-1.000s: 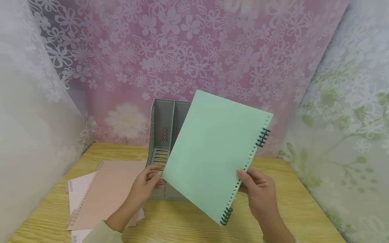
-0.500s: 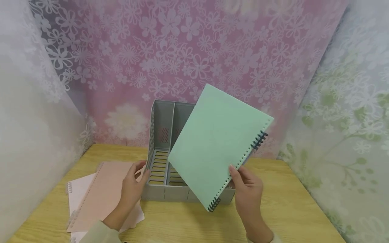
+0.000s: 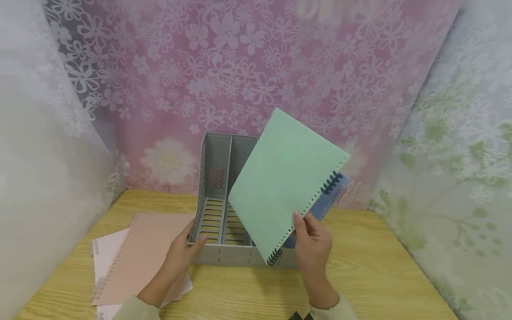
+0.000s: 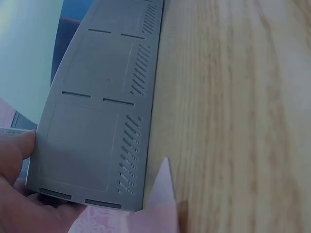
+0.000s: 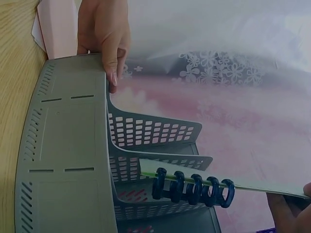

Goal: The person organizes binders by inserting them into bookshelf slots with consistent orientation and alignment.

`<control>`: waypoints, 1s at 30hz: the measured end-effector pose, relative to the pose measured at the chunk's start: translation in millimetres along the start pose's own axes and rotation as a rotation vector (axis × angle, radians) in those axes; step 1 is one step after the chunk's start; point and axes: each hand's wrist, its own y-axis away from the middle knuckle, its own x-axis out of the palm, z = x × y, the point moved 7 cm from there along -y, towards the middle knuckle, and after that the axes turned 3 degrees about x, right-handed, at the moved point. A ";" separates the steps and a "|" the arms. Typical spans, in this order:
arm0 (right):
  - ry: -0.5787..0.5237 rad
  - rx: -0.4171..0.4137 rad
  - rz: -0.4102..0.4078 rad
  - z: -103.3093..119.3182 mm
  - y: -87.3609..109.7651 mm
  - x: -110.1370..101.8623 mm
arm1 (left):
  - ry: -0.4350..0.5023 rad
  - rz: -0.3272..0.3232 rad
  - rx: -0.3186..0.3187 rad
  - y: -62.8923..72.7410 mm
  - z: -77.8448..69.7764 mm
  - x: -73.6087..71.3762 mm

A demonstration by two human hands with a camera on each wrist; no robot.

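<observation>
A mint-green loose-leaf notebook [image 3: 284, 173] with dark binder rings leans at a tilt over the grey file organizer [image 3: 234, 255]. My right hand [image 3: 314, 244] pinches the notebook's punched edge, thumb on the cover. In the right wrist view, a lower corner of the green notebook [image 5: 155, 166] and its ring clip [image 5: 192, 188] show at the organizer's dividers. My left hand [image 3: 180, 251] grips the organizer's front left corner, thumb over the front rim. Behind the green notebook, a blue notebook [image 3: 326, 202] shows at the organizer's right part, mostly hidden.
A pink spiral notebook [image 3: 148, 253] lies at the left on the wooden table [image 3: 384, 271], over white notebooks [image 3: 108, 249]. The organizer's left slots [image 3: 210, 222] show slatted floors. Flowered cloth [image 3: 240, 66] hangs behind and at both sides.
My left hand has let go of the green notebook and taken hold of the organizer's corner. The right hand has moved left and farther forward with the notebook, uncovering the blue one.
</observation>
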 end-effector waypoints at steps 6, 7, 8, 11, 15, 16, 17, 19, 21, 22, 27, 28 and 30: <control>0.091 -0.055 -0.051 -4.9 -3.8 10.1 | -0.009 0.033 0.030 -1.2 -4.9 -0.6; 0.105 -0.069 -0.059 -5.2 -4.1 12.1 | -0.006 0.039 0.034 -1.7 -5.5 -0.8; 0.126 -0.081 -0.068 -5.7 -4.2 13.9 | -0.003 0.043 0.031 -1.9 -6.3 -1.1; 0.160 -0.096 -0.085 -8.1 -4.7 18.6 | 0.013 0.058 0.027 -2.8 -7.4 -1.5; 0.184 -0.082 -0.086 -14.7 -5.3 23.8 | 0.020 0.058 0.029 -3.5 -8.6 -3.2; 0.180 -0.076 -0.078 -15.8 -5.3 25.8 | 0.017 0.054 0.028 -3.4 -8.6 -4.0; 0.175 -0.070 -0.074 -15.0 -4.8 28.0 | 0.016 0.051 0.026 -3.4 -8.0 -4.7; 0.171 -0.062 -0.063 -12.5 -4.1 33.0 | 0.020 0.050 0.015 -3.1 -6.5 -5.6; 0.178 -0.052 -0.069 -8.2 -3.2 37.7 | 0.025 0.051 0.003 -3.0 -4.7 -6.2; 0.189 -0.046 -0.074 -5.9 -2.9 40.1 | 0.030 0.053 -0.003 -3.1 -3.8 -6.2; 0.259 -0.064 -0.120 -1.3 -1.4 48.5 | 0.049 0.068 -0.010 -2.2 -2.7 -5.6; 0.268 -0.079 -0.131 -1.3 -1.2 49.6 | 0.051 0.068 -0.008 -2.4 -2.5 -5.4; 0.278 -0.094 -0.151 -3.0 -1.1 51.7 | 0.050 0.070 -0.002 -1.4 -3.9 -5.5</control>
